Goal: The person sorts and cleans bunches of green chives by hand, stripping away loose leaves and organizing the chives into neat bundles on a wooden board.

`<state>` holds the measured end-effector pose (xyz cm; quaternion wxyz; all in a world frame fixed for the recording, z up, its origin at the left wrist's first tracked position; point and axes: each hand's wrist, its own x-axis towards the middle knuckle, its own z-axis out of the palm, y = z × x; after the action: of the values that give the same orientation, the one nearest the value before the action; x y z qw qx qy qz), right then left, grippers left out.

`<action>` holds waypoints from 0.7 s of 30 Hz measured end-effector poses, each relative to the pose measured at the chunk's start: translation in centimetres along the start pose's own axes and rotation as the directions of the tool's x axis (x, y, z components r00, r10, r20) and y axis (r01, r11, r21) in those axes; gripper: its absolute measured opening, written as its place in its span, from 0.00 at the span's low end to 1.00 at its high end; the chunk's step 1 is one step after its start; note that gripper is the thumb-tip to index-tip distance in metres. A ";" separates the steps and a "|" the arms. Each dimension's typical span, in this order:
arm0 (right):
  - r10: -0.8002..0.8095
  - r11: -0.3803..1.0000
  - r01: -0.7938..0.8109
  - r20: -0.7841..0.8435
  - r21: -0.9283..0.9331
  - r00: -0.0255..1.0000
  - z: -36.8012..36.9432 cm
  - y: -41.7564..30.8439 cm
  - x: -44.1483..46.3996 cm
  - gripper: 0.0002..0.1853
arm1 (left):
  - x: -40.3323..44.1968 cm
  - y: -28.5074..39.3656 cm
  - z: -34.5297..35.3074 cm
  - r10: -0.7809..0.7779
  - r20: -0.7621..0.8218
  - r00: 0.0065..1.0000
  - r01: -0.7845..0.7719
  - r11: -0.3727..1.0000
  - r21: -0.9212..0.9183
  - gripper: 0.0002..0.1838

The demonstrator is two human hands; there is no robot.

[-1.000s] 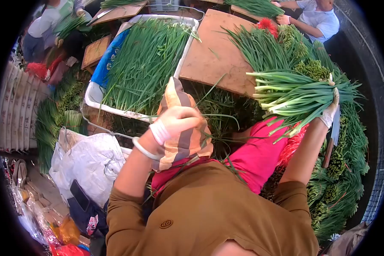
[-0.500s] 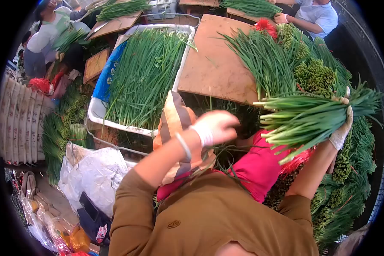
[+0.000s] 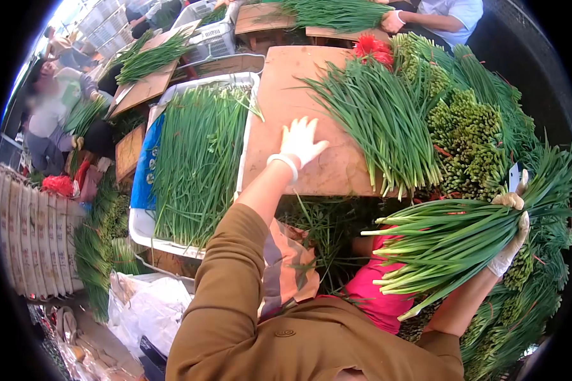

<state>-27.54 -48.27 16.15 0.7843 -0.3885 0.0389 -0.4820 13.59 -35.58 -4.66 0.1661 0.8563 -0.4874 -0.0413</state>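
My left hand [image 3: 302, 140], in a white glove, is over the brown board [image 3: 299, 82] with its fingers spread and nothing in it. My right hand [image 3: 516, 222], also gloved, grips a thick bunch of garlic chives [image 3: 445, 238]. The bunch's pale stem ends point left, and its leafy ends fan out to the right. A loose pile of chives [image 3: 378, 124] lies on the right part of the board. Left of the board, a white crate [image 3: 140, 228] holds many more long chives [image 3: 200, 159].
Tied bundles of chives [image 3: 467, 140] are stacked high along my right side. Red ties [image 3: 372, 49] sit behind the loose pile. A white sack [image 3: 149, 311] stands at lower left. One co-worker [image 3: 51, 120] is at left; another co-worker's hand [image 3: 393, 22] is across the board.
My left hand has moved forward from near my lap to over the board, its fingers now spread. My right hand still grips the bunch, now lower in view; the view has shifted.
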 end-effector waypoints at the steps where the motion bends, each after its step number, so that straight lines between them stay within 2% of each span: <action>1: -0.005 1.000 0.005 0.000 -0.001 1.000 -0.1 0.2 0.2 0.45 | 0.3 0.9 0.5 0.070 0.002 0.998 -0.070 0.997 -0.016 0.39; 3: -0.013 1.000 0.012 -0.039 -0.024 0.999 -0.3 0.8 0.5 0.44 | 0.5 2.7 1.4 0.241 0.007 0.971 -0.240 0.969 -0.067 0.38; 4: -0.028 0.999 0.026 -0.048 -0.042 0.998 -0.1 1.2 0.6 0.43 | -0.2 3.9 1.2 0.364 -0.018 0.931 -0.364 0.926 -0.099 0.33; 5: -0.027 0.990 0.017 -0.072 -0.138 0.997 0.0 1.2 0.7 0.43 | -1.3 5.1 0.1 0.471 0.063 0.880 -0.458 0.876 -0.151 0.28; 6: -0.027 0.994 0.024 -0.026 -0.111 0.999 -0.4 1.1 0.9 0.43 | -2.7 6.4 -1.0 0.571 0.134 0.810 -0.540 0.815 -0.209 0.24; 8: -0.062 0.996 0.056 -0.079 -0.071 0.995 0.1 0.8 0.7 0.44 | -7.3 7.7 -1.9 0.786 0.116 0.608 -0.722 0.607 -0.332 0.13; 10: -0.017 1.000 0.018 -0.034 0.017 0.999 0.6 0.1 0.6 0.45 | -13.1 8.7 -3.5 0.779 0.524 0.346 -0.794 0.540 -0.279 0.09; 12: 0.028 0.997 -0.029 0.017 0.075 0.999 0.9 -0.1 0.3 0.45 | -16.5 6.0 -3.2 0.908 0.385 0.165 -0.836 0.336 -0.434 0.09; 14: 0.073 0.991 -0.080 0.070 0.106 0.995 1.5 0.3 0.3 0.46 | -15.1 5.0 -5.2 0.746 0.500 0.439 -0.729 0.621 -0.287 0.10; 15: 0.108 0.980 -0.115 0.053 0.163 0.993 1.5 0.7 0.2 0.46 | -13.7 5.0 -6.9 0.660 0.457 0.596 -0.662 0.726 -0.187 0.09; 16: 0.139 0.985 -0.143 0.045 0.101 0.989 2.0 1.2 0.2 0.45 | -13.1 3.1 -5.1 0.644 0.018 0.765 -0.594 0.717 -0.365 0.11; 18: 0.154 0.985 -0.151 -0.040 0.078 0.987 3.8 3.6 0.0 0.44 | -11.4 4.2 -7.3 0.366 0.078 0.927 -0.266 0.792 -0.549 0.19; 20: 0.294 0.956 -0.294 -0.006 0.020 0.956 4.6 6.1 0.6 0.43 | -11.1 5.4 -5.8 0.364 0.153 0.919 -0.061 0.513 -0.856 0.28; 21: 0.360 0.933 -0.360 -0.011 0.005 0.933 5.1 7.6 0.9 0.42 | -11.0 6.1 -5.0 0.375 0.186 0.908 0.056 0.333 -0.941 0.33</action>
<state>-19.32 -44.30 15.07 0.8596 -0.3708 0.1132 -0.3328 4.04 -27.93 1.06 0.5308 0.5286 -0.4811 -0.4554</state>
